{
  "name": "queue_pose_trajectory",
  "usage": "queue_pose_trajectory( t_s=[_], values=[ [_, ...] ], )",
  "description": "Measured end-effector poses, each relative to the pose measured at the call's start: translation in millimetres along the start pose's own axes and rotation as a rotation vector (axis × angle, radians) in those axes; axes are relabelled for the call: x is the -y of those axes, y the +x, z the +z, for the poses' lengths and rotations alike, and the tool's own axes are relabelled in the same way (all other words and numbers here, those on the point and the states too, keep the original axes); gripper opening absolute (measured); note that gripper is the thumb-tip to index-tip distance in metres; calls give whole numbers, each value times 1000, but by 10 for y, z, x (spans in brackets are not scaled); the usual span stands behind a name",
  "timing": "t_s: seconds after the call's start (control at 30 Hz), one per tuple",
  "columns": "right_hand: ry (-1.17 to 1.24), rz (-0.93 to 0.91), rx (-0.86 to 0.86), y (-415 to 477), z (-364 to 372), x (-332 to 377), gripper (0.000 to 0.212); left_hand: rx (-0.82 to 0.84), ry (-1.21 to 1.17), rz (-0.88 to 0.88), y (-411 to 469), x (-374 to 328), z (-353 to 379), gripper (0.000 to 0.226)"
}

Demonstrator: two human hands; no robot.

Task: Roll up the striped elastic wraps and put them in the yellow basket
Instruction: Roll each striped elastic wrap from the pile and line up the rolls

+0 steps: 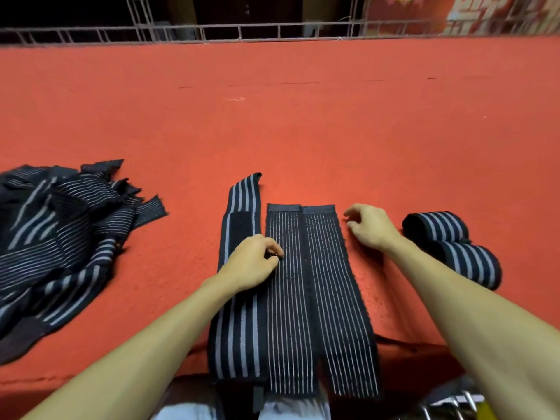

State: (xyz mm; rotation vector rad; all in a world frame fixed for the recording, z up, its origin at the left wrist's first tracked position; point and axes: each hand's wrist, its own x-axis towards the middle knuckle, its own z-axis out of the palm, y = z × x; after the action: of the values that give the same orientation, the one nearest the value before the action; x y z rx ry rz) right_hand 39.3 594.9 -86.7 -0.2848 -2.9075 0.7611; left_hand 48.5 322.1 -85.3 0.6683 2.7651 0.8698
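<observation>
Desk cover (pixel 303 131): red-orange, felt-like, spread over the whole desk top; its front edge drops away at the bottom of the view.
Crease (pixel 272 84): 1 faint dark line running left to right across the far part of the cover.
Thread (pixel 235 99): 1 short pale curl lying loose just below the crease.
Railing (pixel 272 27): pale metal grid frame along the desk's far edge, dark space behind it.
Banner (pixel 485 13): red with pale lettering, upper right, behind the railing; too blurred to read.

Red-covered bench (pixel 303 116). Left: loose heap of striped wraps (pixel 60 237). Centre: three flat wraps (pixel 291 313) side by side, near ends hanging over the front edge. Right: two rolled wraps (pixel 439 228), touching.
</observation>
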Motion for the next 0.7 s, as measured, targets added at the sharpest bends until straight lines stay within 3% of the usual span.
queue_pose_trajectory(
  t_s=[0.17, 0.3, 0.4, 0.47, 0.57, 0.63, 0.7],
  values=[
    [28, 6, -7, 305, 117, 29, 29, -95, -9, -31, 249, -65, 168, 5],
    [45, -10, 13, 537, 285, 33, 42, -189, 56, 1, 390, -108, 355, 12],
    [89, 16, -17, 605, 372, 40, 18, -164, 40, -6, 437, -157, 386, 18],
    [234, 30, -91, 619, 370, 60, 7, -162, 42, -39, 458, -188, 396, 25],
    [658, 139, -235, 552, 267, 101, 11, -136, 4, 8, 441, -281, 405, 45],
    [887, 225, -285, 452, 156, 150, 17, -53, -243, 61, 407, -408, 395, 67],
    [997, 241, -292, 340, 35, 221, 18, 34, -490, 40, 344, -549, 382, 63]
  ],
)
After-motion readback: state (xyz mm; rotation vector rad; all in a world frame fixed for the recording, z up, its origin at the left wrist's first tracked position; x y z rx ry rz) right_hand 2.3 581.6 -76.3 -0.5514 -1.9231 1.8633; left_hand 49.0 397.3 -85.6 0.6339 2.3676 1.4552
